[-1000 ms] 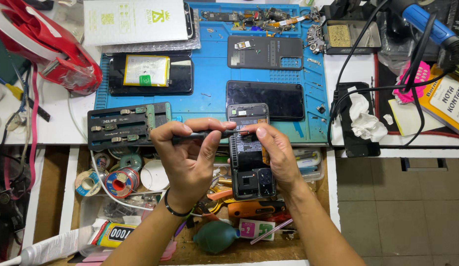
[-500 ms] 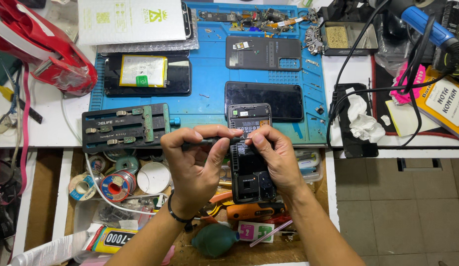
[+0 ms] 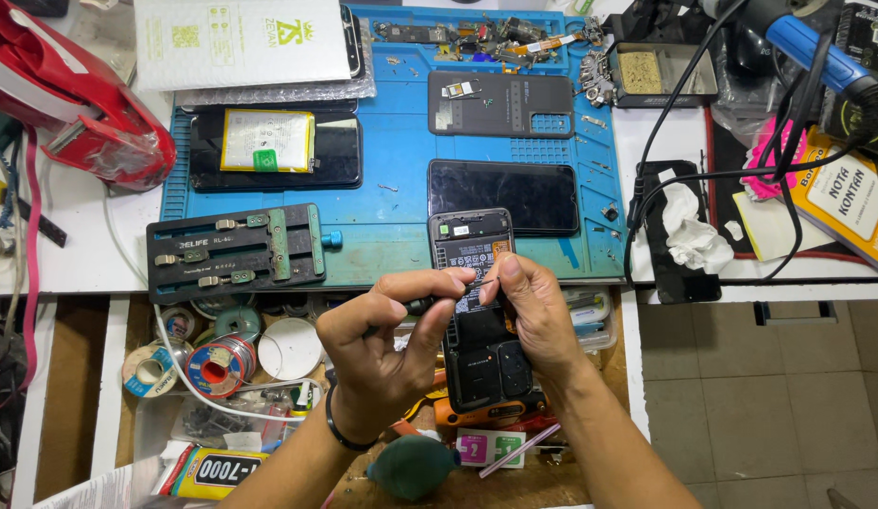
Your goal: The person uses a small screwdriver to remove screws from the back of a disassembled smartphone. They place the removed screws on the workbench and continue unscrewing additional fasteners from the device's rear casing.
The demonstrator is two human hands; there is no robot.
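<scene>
Head view, looking down at a repair bench. An opened smartphone (image 3: 479, 311), back cover removed, is held upright over the open drawer (image 3: 269, 396) at the front edge of the blue work mat (image 3: 401, 203). Its exposed interior is black, with a grey-labelled battery section near the top and a dark shielded block with camera openings near the bottom. The right hand (image 3: 533, 316) grips the phone's right edge, thumb and fingers clamped on it. The left hand (image 3: 382, 344) has its fingers closed around a thin black tool (image 3: 428, 303), the tip touching the phone's upper middle. On the mat lie a dark phone screen (image 3: 516, 195), a black back cover (image 3: 500, 104), a phone with a white battery (image 3: 269, 149) and a black clamping fixture (image 3: 233, 250). Tape rolls (image 3: 217, 363) sit in the drawer.
</scene>
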